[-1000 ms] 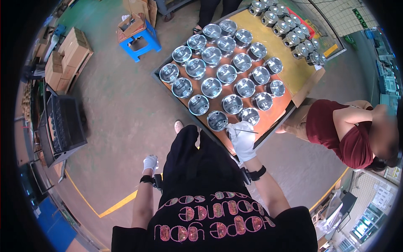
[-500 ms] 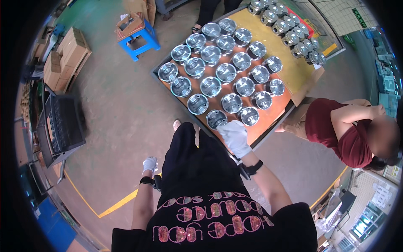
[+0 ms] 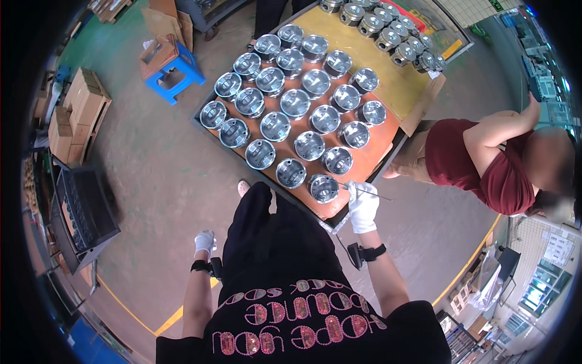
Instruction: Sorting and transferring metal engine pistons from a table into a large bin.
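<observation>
My right hand (image 3: 363,207), in a white glove, is closed around a thin metal rod (image 3: 382,197) just off the table's near corner. One end of the rod points toward the nearest piston (image 3: 323,188); I cannot tell whether they touch. More shiny pistons stand in slanting rows, crowns up, on the orange-brown board (image 3: 382,138) of the table. Low at my side hangs my left hand (image 3: 205,242), also gloved in white, its fingers curled and nothing visible in them, well away from the table.
More pistons (image 3: 371,25) sit close together on the table's far yellow part (image 3: 315,27). A person in a dark red shirt (image 3: 451,151) stands by the table's right side. A blue stool (image 3: 171,76), stacked cartons (image 3: 76,124) and a dark metal bin (image 3: 88,209) are to the left.
My right hand has drawn off to the right, uncovering the near-corner piston and showing the rod. The view has shifted, so the table appears farther left. My left hand still hangs low.
</observation>
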Demonstrator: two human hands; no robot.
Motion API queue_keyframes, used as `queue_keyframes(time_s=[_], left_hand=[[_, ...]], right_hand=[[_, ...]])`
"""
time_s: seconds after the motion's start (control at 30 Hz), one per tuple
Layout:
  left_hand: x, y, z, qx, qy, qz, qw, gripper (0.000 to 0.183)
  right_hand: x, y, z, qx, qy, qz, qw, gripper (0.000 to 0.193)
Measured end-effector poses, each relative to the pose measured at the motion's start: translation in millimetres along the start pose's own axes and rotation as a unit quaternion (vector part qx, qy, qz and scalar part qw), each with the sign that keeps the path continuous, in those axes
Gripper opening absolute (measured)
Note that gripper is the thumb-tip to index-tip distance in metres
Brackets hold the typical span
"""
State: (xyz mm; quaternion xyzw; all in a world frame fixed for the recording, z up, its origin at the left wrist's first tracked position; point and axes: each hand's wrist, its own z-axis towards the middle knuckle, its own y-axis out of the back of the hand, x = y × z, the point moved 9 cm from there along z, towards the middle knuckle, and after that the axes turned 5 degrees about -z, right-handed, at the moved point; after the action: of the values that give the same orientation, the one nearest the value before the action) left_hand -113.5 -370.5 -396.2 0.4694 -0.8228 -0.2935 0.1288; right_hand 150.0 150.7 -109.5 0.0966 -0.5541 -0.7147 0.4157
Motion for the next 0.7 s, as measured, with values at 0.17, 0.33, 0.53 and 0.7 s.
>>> queue_keyframes(time_s=[0.17, 0.33, 0.53, 0.7], left_hand=[[-43, 55, -20, -0.058, -0.048, 0.139, 0.987, 0.014], [-32, 37, -20, 0.009, 0.008, -0.032, 0.999, 0.021], [34, -23, -11, 0.008, 0.055, -0.114, 0.992, 0.016], [-34, 17, -30, 0.038, 0.020, 0.071, 0.997, 0.015]], right_hand=[[13, -36, 2, 0.111, 0.044, 0.002, 0.993, 0.017], [14, -4, -1, 0.075, 0.063, -0.002, 0.995, 0.009], [6, 14, -19, 0.076, 0.034, 0.006, 0.997, 0.009], [7, -12, -23, 0.100, 0.059, -0.013, 0.993, 0.015]])
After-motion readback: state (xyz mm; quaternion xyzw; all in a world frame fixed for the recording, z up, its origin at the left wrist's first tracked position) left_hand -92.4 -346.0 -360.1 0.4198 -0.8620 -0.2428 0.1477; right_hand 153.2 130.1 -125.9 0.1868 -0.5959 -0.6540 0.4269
